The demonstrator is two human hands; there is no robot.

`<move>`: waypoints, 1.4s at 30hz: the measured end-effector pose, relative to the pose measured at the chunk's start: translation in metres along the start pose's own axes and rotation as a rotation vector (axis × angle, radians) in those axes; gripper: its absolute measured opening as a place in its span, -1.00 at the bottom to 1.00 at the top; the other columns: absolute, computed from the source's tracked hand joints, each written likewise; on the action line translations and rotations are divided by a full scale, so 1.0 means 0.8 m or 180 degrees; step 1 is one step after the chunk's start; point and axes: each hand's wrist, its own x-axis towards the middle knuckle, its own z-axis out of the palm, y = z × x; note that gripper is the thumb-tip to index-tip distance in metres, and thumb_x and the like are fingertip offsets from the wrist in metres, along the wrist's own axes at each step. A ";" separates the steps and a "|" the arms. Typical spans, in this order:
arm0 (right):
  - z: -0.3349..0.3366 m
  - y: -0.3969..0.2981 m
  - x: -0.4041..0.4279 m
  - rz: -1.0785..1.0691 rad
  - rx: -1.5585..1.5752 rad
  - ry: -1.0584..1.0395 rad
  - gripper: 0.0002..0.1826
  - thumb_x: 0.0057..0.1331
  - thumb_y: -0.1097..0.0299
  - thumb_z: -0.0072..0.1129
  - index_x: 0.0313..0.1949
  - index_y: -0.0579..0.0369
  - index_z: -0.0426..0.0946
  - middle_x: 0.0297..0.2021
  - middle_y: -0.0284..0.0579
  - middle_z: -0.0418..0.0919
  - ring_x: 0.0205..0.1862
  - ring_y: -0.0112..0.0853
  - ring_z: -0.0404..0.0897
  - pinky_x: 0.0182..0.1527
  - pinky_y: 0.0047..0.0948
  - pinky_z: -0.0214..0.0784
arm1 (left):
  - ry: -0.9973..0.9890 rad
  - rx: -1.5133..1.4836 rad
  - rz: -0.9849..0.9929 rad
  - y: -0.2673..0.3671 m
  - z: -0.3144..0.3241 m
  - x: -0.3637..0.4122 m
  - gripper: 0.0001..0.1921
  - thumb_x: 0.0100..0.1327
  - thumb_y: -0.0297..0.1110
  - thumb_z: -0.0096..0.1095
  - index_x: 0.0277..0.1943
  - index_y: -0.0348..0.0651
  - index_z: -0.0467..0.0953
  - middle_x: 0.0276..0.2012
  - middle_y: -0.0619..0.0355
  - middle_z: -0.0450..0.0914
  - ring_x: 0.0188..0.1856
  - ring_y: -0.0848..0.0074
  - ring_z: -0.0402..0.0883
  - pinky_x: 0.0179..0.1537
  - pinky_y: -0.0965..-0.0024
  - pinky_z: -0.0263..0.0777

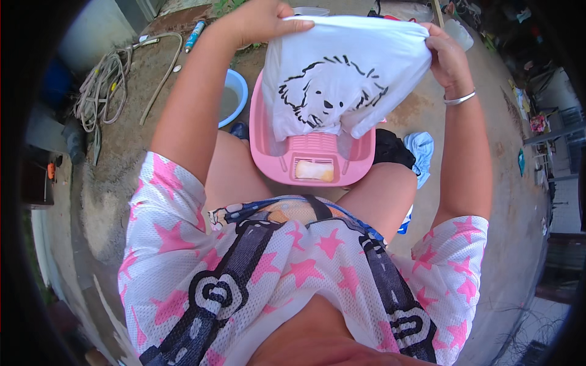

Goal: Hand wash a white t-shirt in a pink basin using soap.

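Note:
Stretched between both hands is a white garment (352,50) printed with a black line drawing of a dog's face. My left hand (263,23) pinches its upper left edge, thumb lying over the cloth. At the upper right corner, my right hand (446,55) grips bunched fabric, a silver bangle on that wrist. The lower part of the cloth hangs over a pink plastic washbasin (270,164) with a ribbed washboard (313,144), between my knees. A worn bar of soap (315,170), white and yellowish, rests in the basin's slotted soap tray. The basin's far side is hidden behind the cloth.
A light blue basin (242,98) stands left of the pink one. Black cloth (393,148) and light blue cloth (419,153) lie at the right on the concrete ground. Farther left are a coiled hose (98,91) and a blue cylindrical container (195,36).

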 end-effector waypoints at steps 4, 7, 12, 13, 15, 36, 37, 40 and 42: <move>-0.011 0.023 -0.009 0.0081 0.0425 -0.0404 -0.61 0.08 0.57 -0.20 -0.08 0.29 0.43 -0.22 -0.16 0.53 -0.19 -0.46 0.50 -0.05 -0.52 0.33 | 0.0008 -0.0721 -0.0104 -0.020 0.041 -0.001 -0.50 0.19 0.16 0.18 -0.51 -0.19 0.50 -0.59 0.33 0.44 -0.51 0.68 0.34 -0.47 0.50 0.26; -0.008 0.034 -0.019 0.0227 0.0536 -0.0288 -0.59 0.08 0.56 -0.20 -0.05 0.29 0.43 -0.18 -0.15 0.53 -0.14 -0.45 0.50 -0.02 -0.50 0.33 | 0.0070 -0.1515 -0.0274 -0.027 0.071 -0.001 -0.55 0.24 0.08 0.16 -0.54 -0.15 0.46 -0.61 0.36 0.41 -0.52 0.69 0.32 -0.47 0.53 0.24; -0.008 0.051 -0.026 0.0407 0.0673 -0.0150 -0.54 0.05 0.57 -0.19 -0.01 0.33 0.41 -0.13 -0.09 0.52 -0.09 -0.42 0.51 0.03 -0.48 0.34 | -0.0094 -0.1438 -0.0259 -0.044 0.090 0.002 -0.58 0.27 0.05 0.12 -0.52 -0.11 0.44 -0.59 0.39 0.41 -0.53 0.71 0.30 -0.47 0.56 0.22; -0.012 0.054 -0.027 0.0469 0.0747 -0.0263 -0.52 0.06 0.58 -0.19 0.02 0.33 0.39 -0.10 -0.06 0.51 -0.07 -0.38 0.51 0.06 -0.46 0.33 | -0.0052 -0.1335 -0.0366 -0.042 0.092 0.001 -0.60 0.27 0.04 0.12 -0.51 -0.11 0.44 -0.58 0.40 0.41 -0.52 0.72 0.29 -0.47 0.56 0.22; -0.014 0.056 -0.028 0.0541 0.0832 -0.0380 -0.51 0.07 0.59 -0.19 0.06 0.33 0.37 -0.06 -0.02 0.51 -0.04 -0.35 0.52 0.10 -0.44 0.32 | -0.0137 -0.1316 -0.0414 -0.037 0.093 0.000 -0.60 0.27 0.03 0.12 -0.49 -0.12 0.45 -0.57 0.39 0.43 -0.51 0.72 0.30 -0.46 0.55 0.23; 0.107 0.235 -0.094 0.0255 -0.1645 -0.0958 -0.81 0.18 0.39 0.08 -0.22 0.07 0.59 -0.37 -0.08 0.61 -0.33 -0.34 0.58 -0.22 -0.41 0.41 | 0.0100 -0.0842 -0.1571 -0.112 0.236 -0.055 -0.61 0.19 -0.12 0.17 -0.09 -0.29 0.53 -0.17 -0.16 0.60 -0.10 0.11 0.59 -0.05 0.25 0.40; 0.119 0.228 -0.110 0.0192 -0.1806 -0.1319 -0.80 0.17 0.35 0.11 -0.23 0.08 0.59 -0.37 -0.07 0.62 -0.33 -0.31 0.58 -0.22 -0.39 0.41 | 0.0075 -0.0809 -0.1626 -0.117 0.237 -0.060 -0.61 0.19 -0.12 0.17 -0.08 -0.29 0.53 -0.17 -0.15 0.60 -0.10 0.12 0.59 -0.05 0.26 0.40; 0.149 0.219 -0.154 0.0232 -0.2271 -0.1809 -0.78 0.13 0.29 0.17 -0.25 0.08 0.58 -0.36 -0.06 0.61 -0.31 -0.24 0.58 -0.21 -0.33 0.40 | -0.0064 -0.0868 -0.1795 -0.125 0.242 -0.069 -0.61 0.20 -0.13 0.16 -0.07 -0.29 0.53 -0.16 -0.15 0.61 -0.10 0.14 0.60 -0.06 0.26 0.41; 0.164 0.224 -0.175 0.0333 -0.2578 -0.1948 -0.76 0.11 0.26 0.20 -0.26 0.08 0.58 -0.35 -0.05 0.61 -0.28 -0.21 0.58 -0.20 -0.29 0.40 | -0.0052 -0.0932 -0.1818 -0.128 0.245 -0.073 -0.61 0.19 -0.12 0.17 -0.08 -0.29 0.53 -0.16 -0.15 0.61 -0.11 0.14 0.60 -0.06 0.26 0.41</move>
